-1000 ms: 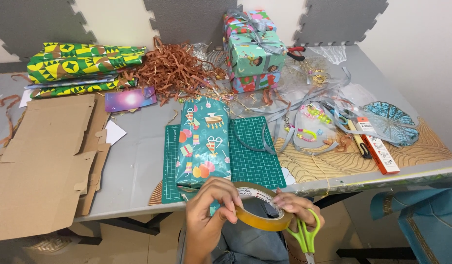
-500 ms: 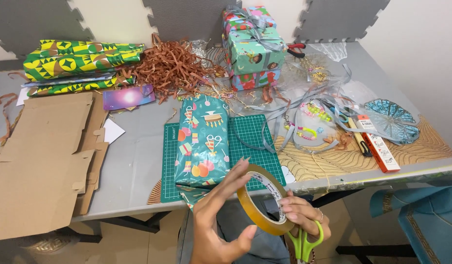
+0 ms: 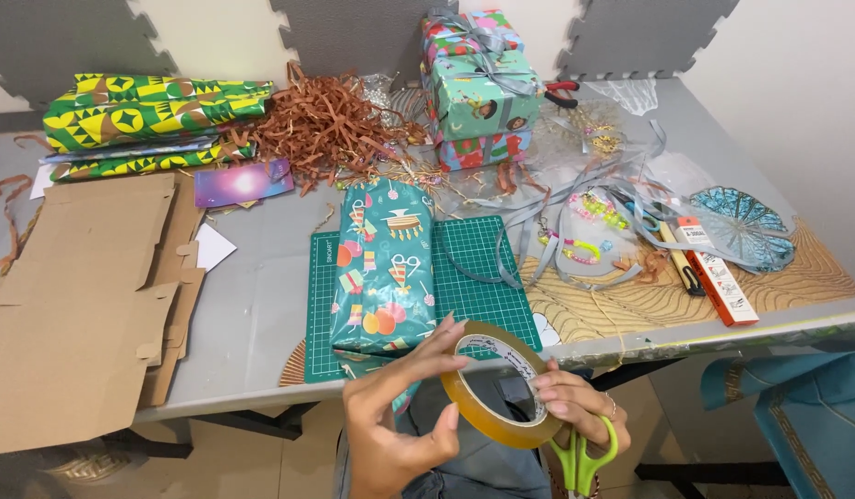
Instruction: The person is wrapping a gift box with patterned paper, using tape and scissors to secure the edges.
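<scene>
With scissors (image 3: 580, 459) hooked in the same right hand (image 3: 575, 407) that steadies the tape (image 3: 497, 383), I judge I could drop the roll or nick myself. My left hand (image 3: 390, 416) pinches the roll's near rim, fingers spread; it sits between both hands, just below the wrapped box (image 3: 384, 268) on the mat (image 3: 483, 277).

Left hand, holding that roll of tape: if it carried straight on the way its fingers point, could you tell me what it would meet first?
Probably the wrapped teal gift on the green cutting mat, just beyond the left hand and tape roll; depth is unclear.

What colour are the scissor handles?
Bright green; the scissors hang from the right hand, head view.
</scene>
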